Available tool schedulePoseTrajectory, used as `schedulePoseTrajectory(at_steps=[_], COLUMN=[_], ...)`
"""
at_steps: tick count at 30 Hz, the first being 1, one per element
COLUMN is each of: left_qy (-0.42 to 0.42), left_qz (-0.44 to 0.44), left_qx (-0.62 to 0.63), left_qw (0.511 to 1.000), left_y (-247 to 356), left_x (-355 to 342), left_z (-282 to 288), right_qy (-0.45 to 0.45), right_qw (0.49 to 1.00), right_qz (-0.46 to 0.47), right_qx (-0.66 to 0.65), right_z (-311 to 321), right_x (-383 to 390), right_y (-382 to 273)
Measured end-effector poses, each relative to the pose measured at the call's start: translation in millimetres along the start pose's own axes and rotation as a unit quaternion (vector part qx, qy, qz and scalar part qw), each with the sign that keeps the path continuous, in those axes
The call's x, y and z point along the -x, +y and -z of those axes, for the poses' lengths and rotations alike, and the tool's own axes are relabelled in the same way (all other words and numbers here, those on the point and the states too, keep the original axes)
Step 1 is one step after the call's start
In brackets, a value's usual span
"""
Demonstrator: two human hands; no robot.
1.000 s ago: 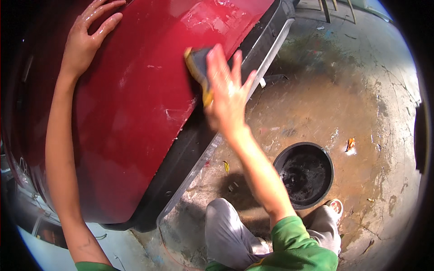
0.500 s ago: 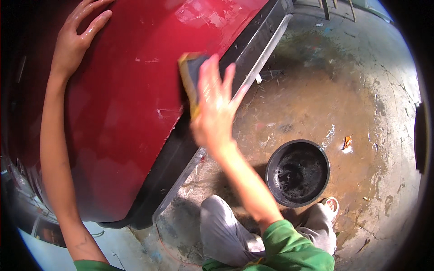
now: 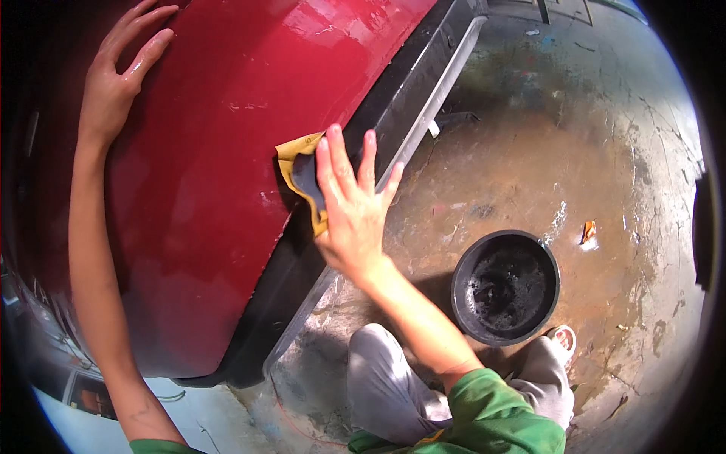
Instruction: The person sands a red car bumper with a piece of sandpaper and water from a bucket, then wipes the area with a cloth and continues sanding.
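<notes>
A wet red car body panel [image 3: 197, 174] fills the left half of the view. Near its lower black trim [image 3: 283, 284], my right hand [image 3: 355, 212] presses a sheet of sandpaper [image 3: 299, 147] against the panel's edge. The yellow-brown sheet is folded around a dark sanding block [image 3: 305, 178], and its upper corner flares away. My fingers lie stretched over the block and partly cover it. Farther left, my left hand [image 3: 113, 87] rests on the red surface, wet, fingers spread and holding nothing.
A round black tub [image 3: 556, 287] with sudsy water stands on the stained concrete floor [image 3: 597, 325], right of my bent knee [image 3: 378, 363]. A small orange scrap [image 3: 587, 231] lies beyond it. Stool-like legs [image 3: 543, 10] show at the top right.
My right hand has slid toward me along the panel's edge with the sandpaper and block. My left hand stays on the panel; the view has shifted slightly.
</notes>
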State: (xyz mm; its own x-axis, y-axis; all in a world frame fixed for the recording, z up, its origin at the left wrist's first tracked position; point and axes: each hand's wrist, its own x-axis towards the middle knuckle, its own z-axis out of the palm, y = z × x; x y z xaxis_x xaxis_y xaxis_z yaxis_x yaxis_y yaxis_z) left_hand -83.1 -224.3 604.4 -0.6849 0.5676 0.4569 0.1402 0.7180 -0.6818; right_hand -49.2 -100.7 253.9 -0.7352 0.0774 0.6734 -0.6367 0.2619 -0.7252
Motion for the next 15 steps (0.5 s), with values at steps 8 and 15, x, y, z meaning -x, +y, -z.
schedulePoseTrajectory(at_steps=[8,15], left_qy=[-0.039,-0.002], left_qz=[0.154,0.012], left_qx=[0.090,0.041], left_qw=[0.983,0.999], left_y=[63.2,-2.2], left_x=[-8.8,5.2], left_z=[25.2,5.2], right_qy=[0.242,0.014], right_qw=[0.954,0.999], right_qz=[-0.022,0.002], right_qx=[-0.174,-0.036], right_z=[48.6,-7.5], right_x=[-34.7,-9.3], right_y=[50.9,-24.9])
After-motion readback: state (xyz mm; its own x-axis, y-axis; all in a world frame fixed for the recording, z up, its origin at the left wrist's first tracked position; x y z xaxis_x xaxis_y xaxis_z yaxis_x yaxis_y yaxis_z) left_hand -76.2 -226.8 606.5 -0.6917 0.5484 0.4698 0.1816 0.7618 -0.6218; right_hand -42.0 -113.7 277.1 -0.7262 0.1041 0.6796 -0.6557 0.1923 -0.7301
